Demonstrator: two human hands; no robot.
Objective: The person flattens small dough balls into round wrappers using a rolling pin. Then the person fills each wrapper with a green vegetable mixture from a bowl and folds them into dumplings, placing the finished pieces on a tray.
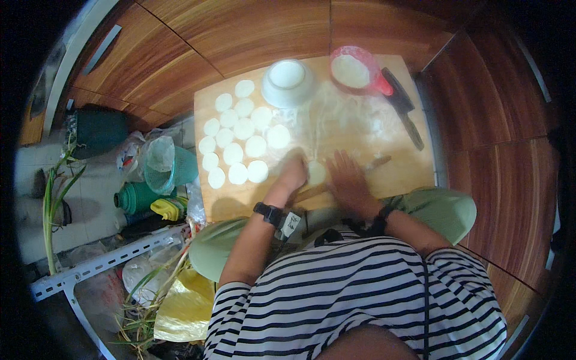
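A pale round dough disc (317,172) lies on the wooden board (405,175) between my two hands. My left hand (293,172), blurred, is curled at the disc's left edge; its fingertips are too unclear to show a grip. To the right of the disc, my right hand (350,180) lies flat with its fingers extended across a thin wooden rolling pin (310,195). The pin runs slantwise under that palm, its far end showing beyond the hand. Several flattened dough discs (244,128) are laid out over the left part of the board, a few touching.
An upside-down white bowl (289,81), a pink handled container of flour (353,69) and a cleaver (402,99) occupy the board's far side. Wooden cabinets (270,31) border it. Left, on the floor, stand a teal basket (180,168) and a green flask (135,198).
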